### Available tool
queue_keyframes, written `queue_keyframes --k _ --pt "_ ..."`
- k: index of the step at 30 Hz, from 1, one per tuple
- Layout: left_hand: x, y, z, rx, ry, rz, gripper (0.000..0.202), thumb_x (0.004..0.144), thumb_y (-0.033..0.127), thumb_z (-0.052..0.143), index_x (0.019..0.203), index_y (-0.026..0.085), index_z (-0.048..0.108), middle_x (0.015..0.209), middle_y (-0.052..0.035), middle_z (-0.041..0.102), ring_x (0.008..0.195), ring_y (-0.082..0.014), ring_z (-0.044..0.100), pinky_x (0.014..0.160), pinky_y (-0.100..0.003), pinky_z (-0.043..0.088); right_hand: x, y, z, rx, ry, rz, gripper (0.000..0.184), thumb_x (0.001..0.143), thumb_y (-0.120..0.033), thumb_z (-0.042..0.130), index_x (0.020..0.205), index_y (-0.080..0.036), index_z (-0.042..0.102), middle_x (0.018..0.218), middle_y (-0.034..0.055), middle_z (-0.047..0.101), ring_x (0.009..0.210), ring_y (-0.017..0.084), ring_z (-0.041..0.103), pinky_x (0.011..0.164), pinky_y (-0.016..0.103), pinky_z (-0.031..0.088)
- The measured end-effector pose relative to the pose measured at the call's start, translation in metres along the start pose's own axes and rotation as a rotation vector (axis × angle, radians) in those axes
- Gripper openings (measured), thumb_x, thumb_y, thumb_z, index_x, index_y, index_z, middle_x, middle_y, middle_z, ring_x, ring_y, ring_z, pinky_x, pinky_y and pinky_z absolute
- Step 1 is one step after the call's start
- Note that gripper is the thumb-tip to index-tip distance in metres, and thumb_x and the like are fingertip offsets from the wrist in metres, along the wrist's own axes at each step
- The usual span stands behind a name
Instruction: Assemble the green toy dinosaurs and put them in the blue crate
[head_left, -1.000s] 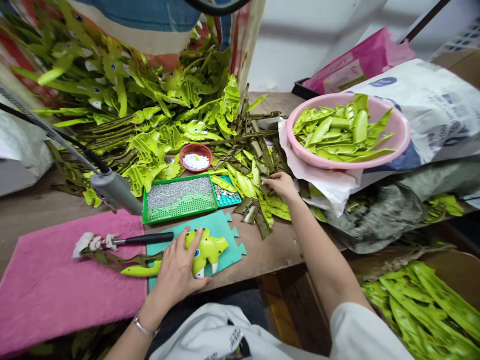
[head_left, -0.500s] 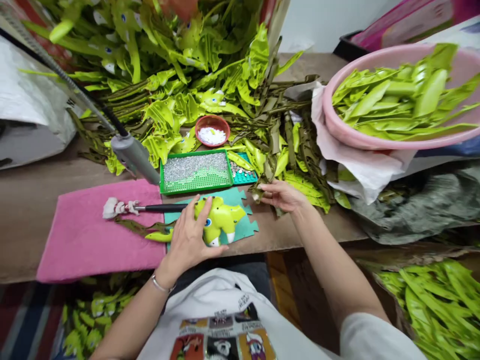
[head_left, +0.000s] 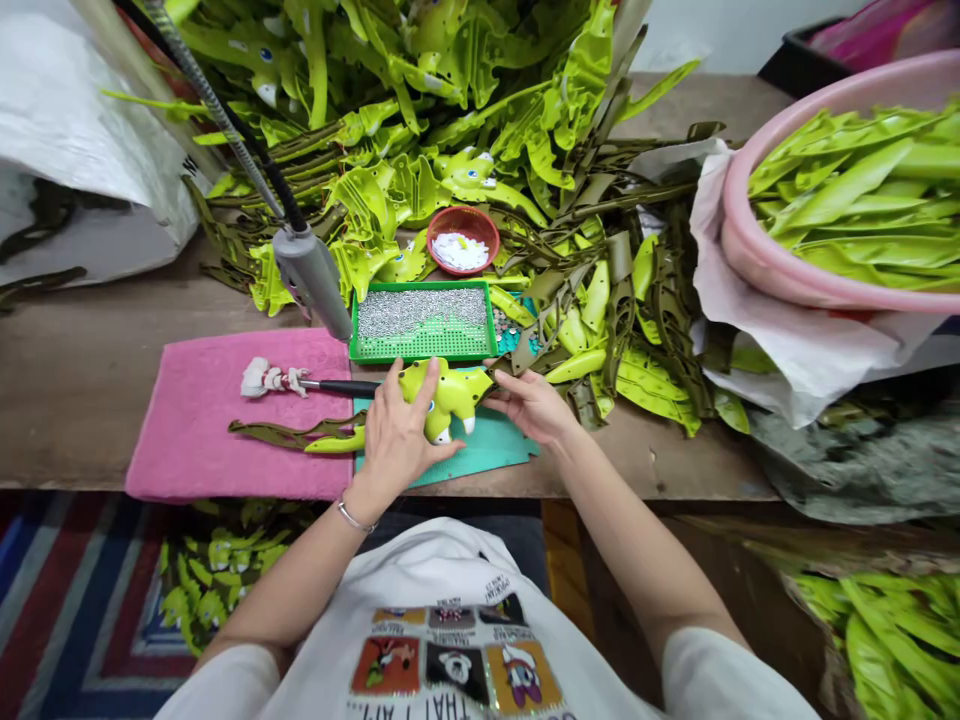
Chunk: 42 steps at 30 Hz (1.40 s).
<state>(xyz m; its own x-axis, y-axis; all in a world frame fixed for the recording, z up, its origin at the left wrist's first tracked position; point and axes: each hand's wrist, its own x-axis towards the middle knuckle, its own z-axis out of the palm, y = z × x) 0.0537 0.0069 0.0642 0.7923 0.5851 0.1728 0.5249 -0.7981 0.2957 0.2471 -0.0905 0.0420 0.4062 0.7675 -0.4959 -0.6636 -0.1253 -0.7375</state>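
My left hand (head_left: 401, 425) is wrapped over a lime-green plastic toy animal part (head_left: 450, 395) with a blue eye and white feet, on a teal foam mat (head_left: 491, 452). At the part's right end, the closed fingers of my right hand (head_left: 534, 405) grip a dark olive plastic strip (head_left: 517, 360) against it. Its far end runs into the pile behind. Left of my left hand lie another olive strip (head_left: 274, 432) and a lime piece (head_left: 334, 442). A black-handled tool (head_left: 341, 386) with a cloth-wrapped white end reaches under or behind my left fingers.
A green tray (head_left: 424, 352) of small metal bits and a red bowl (head_left: 487, 235) of white pieces stand behind. A grey hanging tool (head_left: 315, 280) is at left, above a pink towel (head_left: 180, 410). Lime parts fill a pink basin (head_left: 817, 265) at right.
My right hand has brought the olive strip leftward from the pile to the toy part's right end. My left hand still holds the part. The camera view has shifted.
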Motion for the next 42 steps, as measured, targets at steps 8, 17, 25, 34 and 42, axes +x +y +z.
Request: queue_keyframes --k 8,17,25,34,42 --pt "0.011 -0.004 -0.006 -0.032 0.031 0.004 0.123 0.055 0.05 0.093 0.156 0.03 0.027 0.156 -0.0218 0.027 0.132 -0.0461 0.046 0.099 -0.054 0.049 0.007 -0.015 0.019 -0.09 -0.05 -0.172 0.048 0.058 -0.047 0.088 0.094 -0.021 0.069 0.092 0.0043 0.078 0.093 0.023 0.073 0.083 0.038 0.06" --pt "-0.006 -0.015 -0.007 -0.041 0.119 0.1 0.102 0.061 0.036 0.089 0.15 0.034 0.04 0.161 -0.0161 0.015 0.136 -0.0469 0.041 0.104 -0.055 0.046 -0.027 0.005 0.035 -0.046 0.002 -0.246 0.038 0.065 -0.05 0.082 0.087 -0.022 0.069 0.096 0.0056 0.077 0.103 0.025 0.07 0.092 0.04 0.057" --pt "-0.028 -0.023 -0.007 -0.042 0.042 0.191 0.092 0.063 0.029 0.084 0.146 0.03 0.046 0.157 -0.02 0.019 0.131 -0.0474 0.045 0.098 -0.055 0.049 -0.047 0.039 0.046 -0.107 0.208 -0.192 0.041 0.045 -0.031 0.091 0.079 -0.02 0.07 0.083 0.0005 0.074 0.08 0.018 0.067 0.079 0.033 0.056" --pt "-0.04 -0.031 -0.012 -0.061 0.045 0.235 0.089 0.062 0.029 0.085 0.144 0.03 0.049 0.155 -0.0177 0.02 0.133 -0.0448 0.044 0.103 -0.053 0.045 -0.057 0.042 0.041 0.023 0.098 -0.124 0.04 0.062 -0.056 0.084 0.079 -0.022 0.074 0.086 0.0035 0.078 0.089 0.021 0.071 0.079 0.033 0.056" --pt "-0.047 -0.035 -0.009 -0.107 0.044 0.231 0.087 0.062 0.028 0.084 0.143 0.032 0.051 0.158 -0.0152 0.019 0.131 -0.0424 0.045 0.101 -0.051 0.046 -0.057 0.05 0.04 -0.063 0.118 -0.084 0.049 0.058 -0.066 0.082 0.078 -0.021 0.074 0.082 0.005 0.078 0.081 0.022 0.072 0.069 0.033 0.058"
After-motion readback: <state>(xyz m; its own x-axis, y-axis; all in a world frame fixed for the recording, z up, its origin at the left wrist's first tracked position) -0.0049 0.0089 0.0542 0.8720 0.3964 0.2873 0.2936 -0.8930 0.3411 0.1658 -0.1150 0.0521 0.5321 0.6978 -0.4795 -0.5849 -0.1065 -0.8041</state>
